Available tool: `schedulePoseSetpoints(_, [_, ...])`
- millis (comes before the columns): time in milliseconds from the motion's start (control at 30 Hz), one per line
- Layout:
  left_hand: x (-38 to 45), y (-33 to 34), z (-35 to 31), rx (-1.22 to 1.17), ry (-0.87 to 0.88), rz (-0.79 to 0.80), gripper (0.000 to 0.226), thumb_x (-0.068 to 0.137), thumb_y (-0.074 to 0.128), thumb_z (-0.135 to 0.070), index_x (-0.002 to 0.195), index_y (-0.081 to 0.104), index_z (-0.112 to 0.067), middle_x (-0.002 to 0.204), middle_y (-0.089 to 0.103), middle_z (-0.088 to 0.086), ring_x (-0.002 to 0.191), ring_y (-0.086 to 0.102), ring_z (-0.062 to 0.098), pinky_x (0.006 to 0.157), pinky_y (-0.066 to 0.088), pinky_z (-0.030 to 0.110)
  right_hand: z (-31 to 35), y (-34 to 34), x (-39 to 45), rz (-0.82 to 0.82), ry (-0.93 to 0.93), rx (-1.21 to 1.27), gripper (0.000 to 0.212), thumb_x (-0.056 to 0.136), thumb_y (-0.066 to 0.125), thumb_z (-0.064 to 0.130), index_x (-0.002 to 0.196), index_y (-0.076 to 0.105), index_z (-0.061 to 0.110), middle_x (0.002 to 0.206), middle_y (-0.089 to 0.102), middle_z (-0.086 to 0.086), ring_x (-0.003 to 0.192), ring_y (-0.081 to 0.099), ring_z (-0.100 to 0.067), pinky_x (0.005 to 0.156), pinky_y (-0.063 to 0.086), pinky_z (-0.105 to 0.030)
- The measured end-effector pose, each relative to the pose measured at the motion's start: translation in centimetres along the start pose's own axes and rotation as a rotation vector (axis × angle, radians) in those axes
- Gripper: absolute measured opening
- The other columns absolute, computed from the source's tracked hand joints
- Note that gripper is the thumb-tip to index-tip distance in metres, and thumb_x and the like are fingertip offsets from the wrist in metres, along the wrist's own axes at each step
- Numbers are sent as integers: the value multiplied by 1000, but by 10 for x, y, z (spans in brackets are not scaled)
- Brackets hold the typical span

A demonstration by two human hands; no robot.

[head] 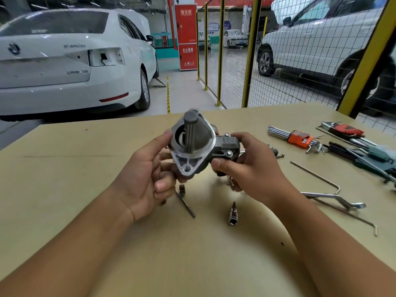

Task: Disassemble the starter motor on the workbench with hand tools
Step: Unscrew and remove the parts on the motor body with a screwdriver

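Right now you hold the starter motor (192, 144) up off the worktop (64, 168), between your two hands. Its nose housing faces you, the rounded cone tip pointing up and slightly away; the long axis appears to run from you toward the far edge, with the rest of the body hidden behind the flange. Your left hand (147, 181) curls round the flange's left and lower edge, thumb on the rim. Your right hand (250, 166) grips the dark solenoid side, thumb just below a bolt head.

Under your left hand lie a small gear (182, 188) and a flat metal bar (186, 204). Below your right hand a socket bit (232, 213) lies on the worktop. Beyond your right wrist rest a long bent rod (317, 174) and a chrome wrench (334, 199); farther right sit hex key sets, one in an orange holder (297, 139).
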State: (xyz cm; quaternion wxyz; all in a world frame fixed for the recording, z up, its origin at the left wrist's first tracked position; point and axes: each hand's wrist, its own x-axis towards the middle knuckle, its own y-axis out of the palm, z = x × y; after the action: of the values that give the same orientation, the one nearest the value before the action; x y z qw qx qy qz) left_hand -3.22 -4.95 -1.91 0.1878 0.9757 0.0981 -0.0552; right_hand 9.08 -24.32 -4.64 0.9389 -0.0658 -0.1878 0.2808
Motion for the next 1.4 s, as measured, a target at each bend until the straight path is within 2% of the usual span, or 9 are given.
schedulePoseSetpoints(333, [-3, -10, -9, 492, 212, 42, 67, 50, 80, -86, 68, 75, -22, 44, 51, 3, 29, 26, 10, 37, 26, 15, -2, 6, 3, -1, 105, 211, 31, 85, 81, 28, 111, 67, 18, 66, 64, -9, 40, 43, -15, 42, 35, -28])
schedulePoseSetpoints(467, [5, -13, -5, 1015, 329, -224, 72, 41, 78, -89, 99, 77, -47, 75, 71, -1, 56, 58, 15, 54, 51, 34, -6, 4, 7, 34, 109, 204, 29, 90, 77, 29, 115, 68, 16, 68, 65, -8, 39, 40, -17, 43, 35, -29])
schedulePoseSetpoints(533, [8, -14, -1, 1142, 480, -326, 71, 46, 76, -86, 107, 72, -49, 91, 71, -11, 77, 64, 6, 65, 52, 30, -6, 0, 7, 81, 102, 194, 38, 87, 77, 32, 118, 66, 13, 67, 64, -6, 39, 40, -17, 43, 36, -29])
schedulePoseSetpoints(700, [11, 0, 7, 863, 586, -271, 84, 50, 95, -61, 126, 62, -42, 116, 72, -22, 109, 67, -1, 87, 57, 23, -4, 3, 6, 127, 102, 176, 36, 90, 78, 30, 121, 65, 16, 74, 59, -16, 42, 39, -17, 42, 31, -27])
schedulePoseSetpoints(900, [14, -1, 10, 724, 603, -373, 88, 45, 94, -43, 123, 65, -14, 113, 74, -1, 106, 71, 22, 96, 57, 53, 23, -34, 32, 319, 134, -84, 47, 77, 77, 64, 100, 75, 22, 70, 71, -10, 54, 54, -18, 47, 44, -28])
schedulePoseSetpoints(1100, [10, 4, 19, 786, 681, -403, 79, 55, 101, -30, 123, 64, -18, 107, 75, -14, 98, 71, 4, 86, 54, 20, -7, -58, 44, 274, 140, -694, 27, 87, 75, 49, 85, 75, 22, 75, 71, 1, 70, 63, -14, 62, 48, -31])
schedulePoseSetpoints(1200, [7, 3, 20, 829, 754, -390, 82, 54, 91, -42, 125, 63, -14, 110, 72, -12, 99, 71, 10, 87, 57, 28, -26, -56, 39, 196, 185, -739, 28, 85, 78, 47, 74, 70, 23, 72, 65, 5, 71, 58, -13, 60, 41, -30])
schedulePoseSetpoints(1300, [7, 7, 21, 853, 827, -377, 78, 58, 86, -45, 129, 61, -22, 113, 71, -17, 104, 70, 6, 91, 58, 30, -32, -54, 41, 49, 73, -677, 11, 86, 78, 39, 92, 70, 33, 83, 65, 12, 78, 60, -10, 64, 43, -28])
schedulePoseSetpoints(1400, [13, 12, 26, 799, 910, -440, 63, 76, 87, -13, 123, 60, -45, 112, 71, -27, 107, 67, -5, 92, 57, 26, -30, -50, 47, 40, -129, -896, 35, 88, 73, 44, 122, 66, 41, 120, 63, 12, 108, 55, -16, 89, 47, -39])
